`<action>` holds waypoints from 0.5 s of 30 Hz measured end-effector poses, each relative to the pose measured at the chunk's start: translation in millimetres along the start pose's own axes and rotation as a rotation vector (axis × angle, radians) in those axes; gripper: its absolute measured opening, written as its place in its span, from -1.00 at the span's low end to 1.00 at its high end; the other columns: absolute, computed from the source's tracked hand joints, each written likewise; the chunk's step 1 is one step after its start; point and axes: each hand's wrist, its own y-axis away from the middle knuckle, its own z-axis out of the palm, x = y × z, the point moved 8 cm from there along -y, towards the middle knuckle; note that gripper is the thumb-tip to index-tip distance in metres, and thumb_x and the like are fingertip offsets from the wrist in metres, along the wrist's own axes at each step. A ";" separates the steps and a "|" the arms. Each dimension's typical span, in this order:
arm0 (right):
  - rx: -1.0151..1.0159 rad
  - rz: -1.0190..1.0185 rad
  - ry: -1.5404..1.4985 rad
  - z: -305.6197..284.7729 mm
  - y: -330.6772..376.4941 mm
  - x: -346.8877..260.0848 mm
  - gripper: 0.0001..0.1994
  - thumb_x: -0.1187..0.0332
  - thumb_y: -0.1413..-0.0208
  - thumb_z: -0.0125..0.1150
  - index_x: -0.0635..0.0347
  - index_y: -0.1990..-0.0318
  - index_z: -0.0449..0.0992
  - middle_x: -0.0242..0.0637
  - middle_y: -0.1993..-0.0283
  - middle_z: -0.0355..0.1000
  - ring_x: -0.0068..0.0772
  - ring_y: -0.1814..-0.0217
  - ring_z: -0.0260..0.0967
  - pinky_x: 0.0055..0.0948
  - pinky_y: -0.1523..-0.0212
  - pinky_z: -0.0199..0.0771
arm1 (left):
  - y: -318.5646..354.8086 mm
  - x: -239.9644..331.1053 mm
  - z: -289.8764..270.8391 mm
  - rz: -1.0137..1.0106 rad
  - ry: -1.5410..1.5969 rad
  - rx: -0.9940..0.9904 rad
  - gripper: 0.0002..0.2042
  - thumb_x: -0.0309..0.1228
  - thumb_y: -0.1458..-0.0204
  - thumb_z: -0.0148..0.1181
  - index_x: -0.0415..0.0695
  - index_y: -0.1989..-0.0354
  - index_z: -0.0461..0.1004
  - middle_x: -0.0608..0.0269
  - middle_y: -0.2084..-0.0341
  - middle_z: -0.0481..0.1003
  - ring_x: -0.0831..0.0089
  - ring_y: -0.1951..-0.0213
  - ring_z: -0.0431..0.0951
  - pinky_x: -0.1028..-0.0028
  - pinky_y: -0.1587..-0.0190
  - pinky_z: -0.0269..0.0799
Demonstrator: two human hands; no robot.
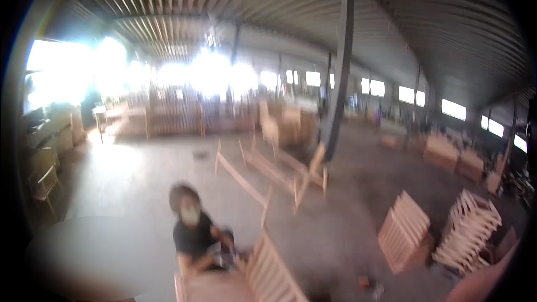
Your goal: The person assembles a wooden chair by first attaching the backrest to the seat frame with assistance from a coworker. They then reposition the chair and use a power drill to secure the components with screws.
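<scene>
My left hand does not show. At the lower right rim is a smooth, blurred pinkish shape (486, 282), which looks like part of my right hand or forearm; no fingers can be made out. Closest to it are a stack of slatted wooden frames (469, 234) and a second slatted stack (404, 229). In front of me, low in the picture, a co-worker (190, 240) in a dark top and a light mask bends at a wooden piece (215, 288). Something small and dark, too blurred to name, is at the co-worker's hands. A slatted wooden panel (274, 271) leans beside them.
Long wooden frames on legs (268, 170) stand mid-floor beside a grey post (338, 78). Behind are piled wooden parts (288, 126). A chair (46, 182) stands at the left. More wooden stacks (442, 151) line the right. A pale blurred patch (89, 257) covers the lower left.
</scene>
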 end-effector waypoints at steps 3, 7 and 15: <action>0.057 -0.053 0.151 -48.2 -27.6 -38.5 -0.67 0.20 -0.05 0.21 0.27 0.15 0.46 -0.19 0.26 0.39 -0.37 0.31 0.29 -0.42 0.34 0.29 | 12.0 -26.0 -32.6 -0.076 -0.008 0.133 -0.66 -0.29 -0.06 0.27 -0.26 0.08 0.47 0.14 0.25 0.49 0.36 0.31 0.46 0.42 0.25 0.39; 0.026 -0.019 0.078 11.0 -48.6 -0.4 -0.67 0.20 -0.05 0.20 0.28 0.15 0.46 -0.19 0.26 0.39 -0.37 0.30 0.29 -0.42 0.33 0.29 | -16.6 -41.4 16.0 -0.077 -0.049 0.038 -0.65 -0.30 -0.06 0.28 -0.26 0.07 0.47 0.13 0.24 0.50 0.35 0.31 0.47 0.42 0.25 0.39; 0.002 -0.038 0.040 6.8 -4.9 -25.4 -0.68 0.21 -0.07 0.19 0.30 0.15 0.47 -0.18 0.25 0.40 -0.38 0.30 0.30 -0.44 0.33 0.29 | 18.9 -17.7 2.6 -0.037 -0.057 -0.011 -0.64 -0.32 -0.05 0.31 -0.27 0.04 0.46 0.11 0.21 0.51 0.35 0.30 0.49 0.42 0.24 0.41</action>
